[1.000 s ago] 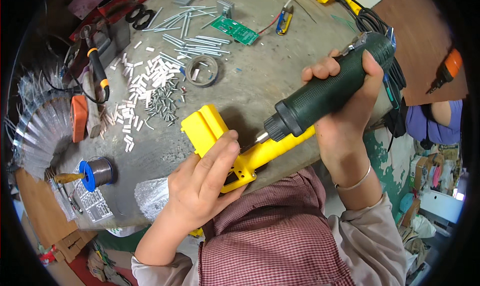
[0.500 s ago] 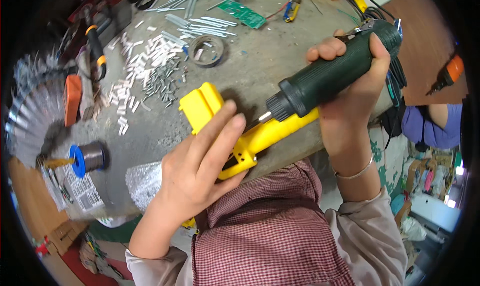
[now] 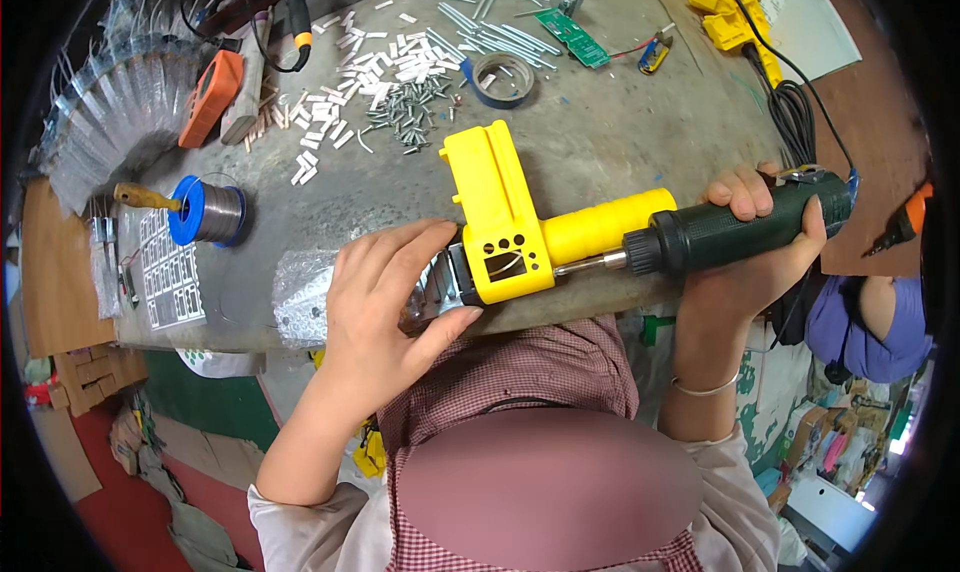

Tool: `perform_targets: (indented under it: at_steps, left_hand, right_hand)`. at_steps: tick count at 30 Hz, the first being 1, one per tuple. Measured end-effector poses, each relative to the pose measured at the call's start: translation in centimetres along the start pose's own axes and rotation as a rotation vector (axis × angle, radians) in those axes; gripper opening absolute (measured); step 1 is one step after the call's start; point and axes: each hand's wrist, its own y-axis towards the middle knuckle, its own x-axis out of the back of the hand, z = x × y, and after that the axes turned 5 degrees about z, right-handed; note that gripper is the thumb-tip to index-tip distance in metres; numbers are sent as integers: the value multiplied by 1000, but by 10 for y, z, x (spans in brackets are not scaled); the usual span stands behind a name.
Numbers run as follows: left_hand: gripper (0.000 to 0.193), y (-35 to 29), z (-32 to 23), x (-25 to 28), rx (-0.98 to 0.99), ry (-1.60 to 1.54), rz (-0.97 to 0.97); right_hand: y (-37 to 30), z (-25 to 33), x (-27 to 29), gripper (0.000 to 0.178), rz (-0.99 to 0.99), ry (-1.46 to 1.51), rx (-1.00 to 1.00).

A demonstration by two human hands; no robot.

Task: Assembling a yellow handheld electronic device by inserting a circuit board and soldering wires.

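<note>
My left hand point(image 3: 385, 297) is closed round the black and clear end of a yellow plastic tool housing point(image 3: 495, 197), thumb below and fingers above. The housing has a handle-like ribbed part reaching right, and a square window with several round holes facing up. My right hand point(image 3: 765, 222) wraps round a dark green electric screwdriver point(image 3: 725, 234), held nearly level and pointing left. Its metal bit point(image 3: 590, 264) runs beside the ribbed part and meets the housing's right side near the window. The very tip of the bit is hidden there.
Beyond lie white sleeve pieces point(image 3: 325, 112), screws point(image 3: 415, 112), metal rods point(image 3: 500, 37), a tape roll point(image 3: 503, 80) and a green circuit board point(image 3: 572, 38). A solder spool point(image 3: 215, 214) stands left, near bubble wrap point(image 3: 303, 297). Yellow parts and a coiled cable point(image 3: 792, 122) lie far right.
The yellow housing has turned so its window and holes show. The screwdriver has swung to a more level angle, and my left fingers have shifted to the dark end. The view has moved too.
</note>
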Motion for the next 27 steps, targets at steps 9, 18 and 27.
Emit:
perform_targets:
  at_steps: [9, 18, 27]
  left_hand:
    - [70, -2, 5, -10, -100, 30, -86]
    - [69, 1, 8, -12, -111, -8, -113]
    - [69, 0, 9, -5, -100, -23, -87]
  right_hand:
    - [-5, -4, 14, 38, 72, 169, -16]
    - [-5, -5, 20, 35, 126, 236, -19]
    - [-11, 3, 15, 34, 99, 127, 5]
